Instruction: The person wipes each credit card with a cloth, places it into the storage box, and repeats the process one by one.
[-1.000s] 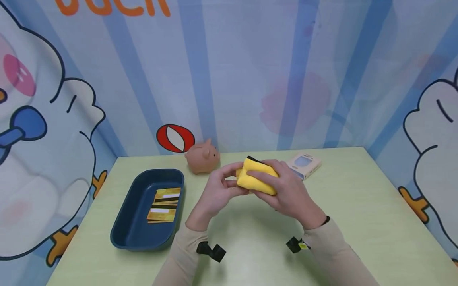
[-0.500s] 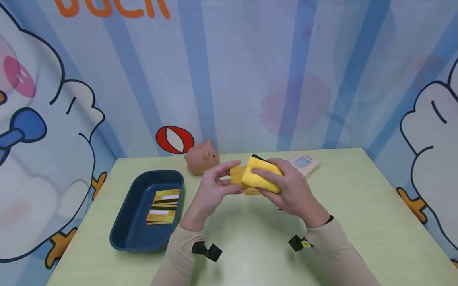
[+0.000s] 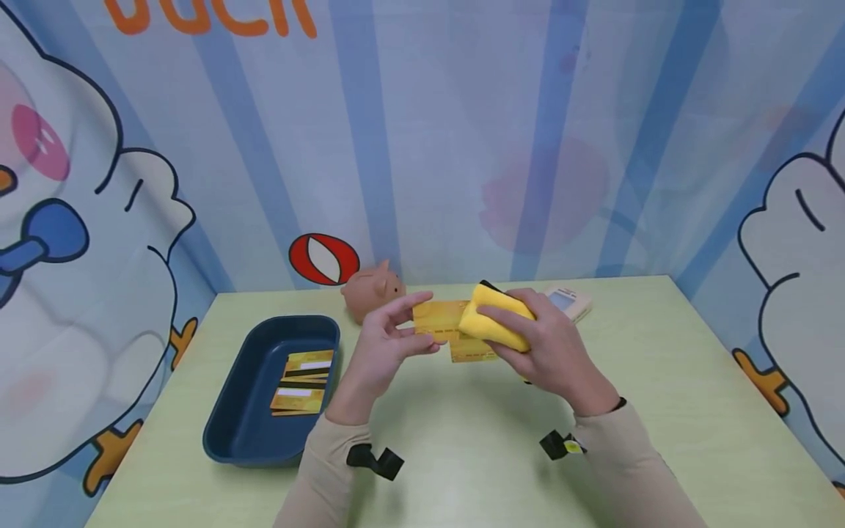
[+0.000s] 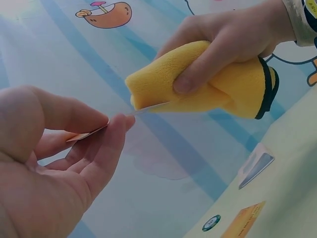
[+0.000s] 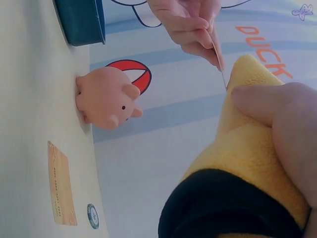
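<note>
My left hand (image 3: 383,345) pinches a gold bank card (image 3: 437,317) by its left end, thumb and fingers at its edges. A yellow cloth (image 3: 491,315) with dark trim covers the card's right end, and my right hand (image 3: 554,352) grips this cloth folded round it. In the left wrist view the card (image 4: 151,107) shows edge-on, running from the left fingertips into the cloth (image 4: 198,79). A second gold card (image 5: 62,183) lies on the table, partly hidden below the cloth in the head view.
A blue tray (image 3: 231,411) at left holds several gold cards (image 3: 300,396). At the back are a pink piggy bank (image 3: 370,293) and a small white box (image 3: 574,302). A round chip (image 5: 93,216) lies near the loose card.
The right hand has moved right with the cloth, and the left hand slightly left. More of the held card shows between them, and the card on the table has come into sight.
</note>
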`<move>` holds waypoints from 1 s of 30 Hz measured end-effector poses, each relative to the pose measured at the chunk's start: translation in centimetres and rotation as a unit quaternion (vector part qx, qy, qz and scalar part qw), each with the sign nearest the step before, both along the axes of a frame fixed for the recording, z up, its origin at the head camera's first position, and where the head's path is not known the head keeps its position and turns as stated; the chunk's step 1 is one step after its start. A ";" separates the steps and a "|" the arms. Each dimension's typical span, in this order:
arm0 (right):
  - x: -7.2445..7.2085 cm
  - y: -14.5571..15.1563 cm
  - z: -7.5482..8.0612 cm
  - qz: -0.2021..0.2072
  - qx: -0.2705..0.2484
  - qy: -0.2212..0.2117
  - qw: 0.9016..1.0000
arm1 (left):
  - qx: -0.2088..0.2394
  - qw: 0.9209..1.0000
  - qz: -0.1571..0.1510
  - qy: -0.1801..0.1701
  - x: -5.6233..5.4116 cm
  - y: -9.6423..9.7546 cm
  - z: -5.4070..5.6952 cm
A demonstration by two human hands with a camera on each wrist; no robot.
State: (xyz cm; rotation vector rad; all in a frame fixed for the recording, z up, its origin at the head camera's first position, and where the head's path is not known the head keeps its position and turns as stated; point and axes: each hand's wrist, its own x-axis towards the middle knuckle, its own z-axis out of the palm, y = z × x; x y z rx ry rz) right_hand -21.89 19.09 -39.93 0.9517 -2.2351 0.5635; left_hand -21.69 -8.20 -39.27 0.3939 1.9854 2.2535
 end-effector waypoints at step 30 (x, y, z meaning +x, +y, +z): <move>0.1 1.0 0.7 -0.007 -0.045 -0.044 0.998 | -0.045 0.998 0.041 -0.007 -0.6 0.4 -1.3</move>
